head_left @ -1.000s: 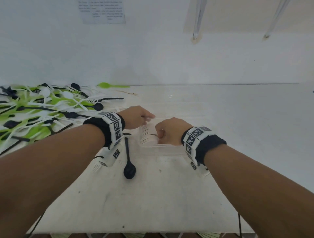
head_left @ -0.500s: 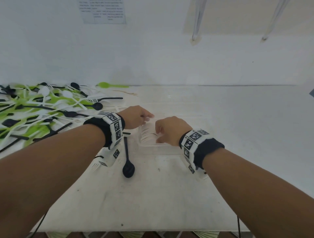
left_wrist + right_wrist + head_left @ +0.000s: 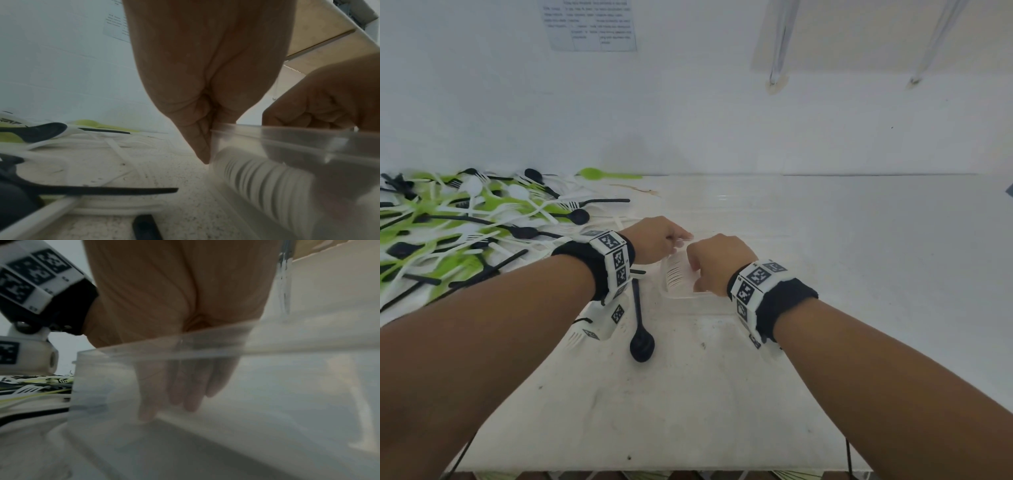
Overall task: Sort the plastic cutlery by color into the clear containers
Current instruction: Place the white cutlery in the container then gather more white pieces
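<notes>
- Since the earlier frame, little is being moved: the right hand (image 3: 717,262) has been shifted slightly up along the clear container (image 3: 690,297), and the black spoon (image 3: 641,337) is lying where it was.
- The container, on the bench (image 3: 671,404) just right of the cutlery pile (image 3: 458,222), is being gripped at its rim by both hands.
- The left hand (image 3: 659,240) is pinching the left wall.
- The right fingers (image 3: 185,392) are being hooked inside.
- The container is judged light, thin, flexible and slippery; it is best held at the stiffer rim.

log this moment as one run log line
left hand: grips clear plastic container rim | right hand: fingers inside it | cutlery pile: unsorted
</notes>
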A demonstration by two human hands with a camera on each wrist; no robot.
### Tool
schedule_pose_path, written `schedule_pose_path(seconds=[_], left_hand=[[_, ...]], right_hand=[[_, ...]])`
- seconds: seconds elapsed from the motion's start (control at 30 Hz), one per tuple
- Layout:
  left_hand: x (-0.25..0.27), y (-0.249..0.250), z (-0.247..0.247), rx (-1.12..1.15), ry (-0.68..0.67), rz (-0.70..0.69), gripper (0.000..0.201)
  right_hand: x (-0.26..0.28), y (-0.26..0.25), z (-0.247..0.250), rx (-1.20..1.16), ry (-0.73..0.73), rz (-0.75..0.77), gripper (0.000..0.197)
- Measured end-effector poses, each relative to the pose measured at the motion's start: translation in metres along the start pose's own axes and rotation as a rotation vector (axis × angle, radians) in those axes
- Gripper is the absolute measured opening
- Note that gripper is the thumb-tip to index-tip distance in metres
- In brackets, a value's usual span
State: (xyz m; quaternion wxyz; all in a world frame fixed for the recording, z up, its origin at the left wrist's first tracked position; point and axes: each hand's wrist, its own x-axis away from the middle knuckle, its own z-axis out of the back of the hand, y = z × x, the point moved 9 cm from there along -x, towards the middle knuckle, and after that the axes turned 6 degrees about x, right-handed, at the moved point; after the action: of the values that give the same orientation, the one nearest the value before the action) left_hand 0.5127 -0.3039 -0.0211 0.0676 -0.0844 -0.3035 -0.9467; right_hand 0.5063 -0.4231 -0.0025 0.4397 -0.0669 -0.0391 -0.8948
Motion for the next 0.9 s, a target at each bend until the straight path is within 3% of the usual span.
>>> schedule_pose_path(seconds=[0.2, 0.33, 0.43, 0.5, 0.57, 0.7, 0.9], left_hand=[[-0.002, -0.003, 0.001, 0.033, -0.004, 0.034, 0.038], [0.005, 0.001, 0.002, 0.150, -0.004, 0.059, 0.042], [0.017, -0.002, 0.020, 0.283, 0.146, 0.058, 0.045], [0.032, -0.010, 0.039, 0.253, 0.258, 0.075, 0.043], [0.049, -0.023, 0.053, 0.168, 0.264, 0.121, 0.052], [0.093, -0.061, 0.075, -0.024, 0.182, 0.266, 0.076], [0.153, -0.119, 0.109, -0.085, 0.169, 0.412, 0.068]], right_hand=[[-0.001, 0.004, 0.000, -0.058, 0.025, -0.060, 0.025], [-0.001, 0.007, 0.001, -0.146, -0.014, -0.045, 0.037], [0.003, 0.012, 0.005, -0.270, -0.012, -0.058, 0.046], [0.003, 0.016, 0.014, -0.351, 0.060, -0.080, 0.047], [-0.001, 0.016, 0.026, -0.448, 0.147, -0.102, 0.046], [-0.025, -0.021, 0.049, -0.616, 0.155, -0.061, 0.049], [-0.065, -0.114, 0.041, -0.547, -0.055, 0.066, 0.076]])
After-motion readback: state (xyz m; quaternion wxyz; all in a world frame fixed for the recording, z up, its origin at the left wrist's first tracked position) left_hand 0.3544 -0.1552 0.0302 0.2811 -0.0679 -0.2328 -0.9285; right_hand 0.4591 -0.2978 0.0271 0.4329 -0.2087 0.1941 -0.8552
